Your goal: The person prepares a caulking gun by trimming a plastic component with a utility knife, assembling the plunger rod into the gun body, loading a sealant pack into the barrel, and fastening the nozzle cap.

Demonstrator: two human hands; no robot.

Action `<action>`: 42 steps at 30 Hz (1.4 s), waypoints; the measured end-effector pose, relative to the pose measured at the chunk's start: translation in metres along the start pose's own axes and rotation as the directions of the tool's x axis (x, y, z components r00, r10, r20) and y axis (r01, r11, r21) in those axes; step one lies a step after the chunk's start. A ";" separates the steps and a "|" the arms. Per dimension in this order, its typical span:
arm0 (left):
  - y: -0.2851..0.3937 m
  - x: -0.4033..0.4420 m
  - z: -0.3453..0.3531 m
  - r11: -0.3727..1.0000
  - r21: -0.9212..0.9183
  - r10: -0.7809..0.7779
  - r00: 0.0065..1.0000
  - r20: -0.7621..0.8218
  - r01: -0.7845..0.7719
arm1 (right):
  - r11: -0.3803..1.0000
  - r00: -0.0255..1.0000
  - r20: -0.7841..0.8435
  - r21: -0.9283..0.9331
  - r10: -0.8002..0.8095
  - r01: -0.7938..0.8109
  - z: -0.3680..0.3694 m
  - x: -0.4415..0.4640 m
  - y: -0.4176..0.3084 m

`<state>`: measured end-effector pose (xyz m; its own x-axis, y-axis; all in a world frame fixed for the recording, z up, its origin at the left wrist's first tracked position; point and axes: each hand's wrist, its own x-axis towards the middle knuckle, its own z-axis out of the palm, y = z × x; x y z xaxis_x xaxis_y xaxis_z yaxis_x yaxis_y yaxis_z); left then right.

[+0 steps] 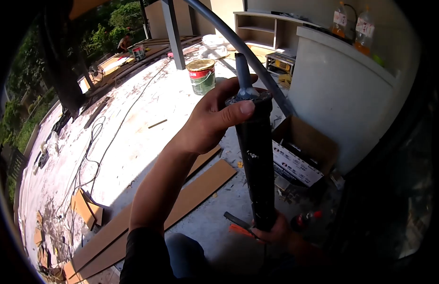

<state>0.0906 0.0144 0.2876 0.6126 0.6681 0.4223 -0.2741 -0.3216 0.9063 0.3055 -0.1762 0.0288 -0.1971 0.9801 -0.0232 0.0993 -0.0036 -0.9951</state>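
Note:
A black caulking gun (255, 165) stands nearly upright in front of me, its barrel scuffed with white marks. At its top end, a grey nozzle (243, 75) points up and away, with pale sealant around its base. Wrapped round the front cap is my left hand (214, 111), the thumb lying across the rim. Low in the view, my right hand (274, 232) grips the rear end beside an orange trigger (241, 230). Shadow partly hides the right fingers.
Brown boards (195, 194) lie on the floor at left. An open cardboard box (299, 163) sits at right by a white counter (342, 90). Farther off stand a paint bucket (201, 78) and a grey post (173, 35). Cables (97, 161) trail left; another person (124, 43) crouches far away.

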 end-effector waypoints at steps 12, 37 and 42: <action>0.007 -0.007 0.015 0.997 -0.003 0.083 0.996 -0.033 -0.083 | 0.969 0.947 -0.240 -0.173 -0.214 0.175 0.018 -0.001 0.006; 0.017 -0.014 0.026 0.979 -0.160 0.120 0.992 -0.032 -0.123 | 0.993 0.993 0.021 -0.022 -0.117 0.118 0.013 -0.012 -0.003; 0.009 -0.015 0.007 0.973 -0.225 0.072 0.992 0.103 -0.047 | 0.984 0.977 0.148 -0.070 -0.152 0.164 -0.001 -0.006 0.012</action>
<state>0.0847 -0.0031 0.2895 0.6644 0.5707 0.4826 -0.4622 -0.1936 0.8654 0.3091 -0.1823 0.0173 -0.3519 0.9290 0.1141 0.1338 0.1706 -0.9762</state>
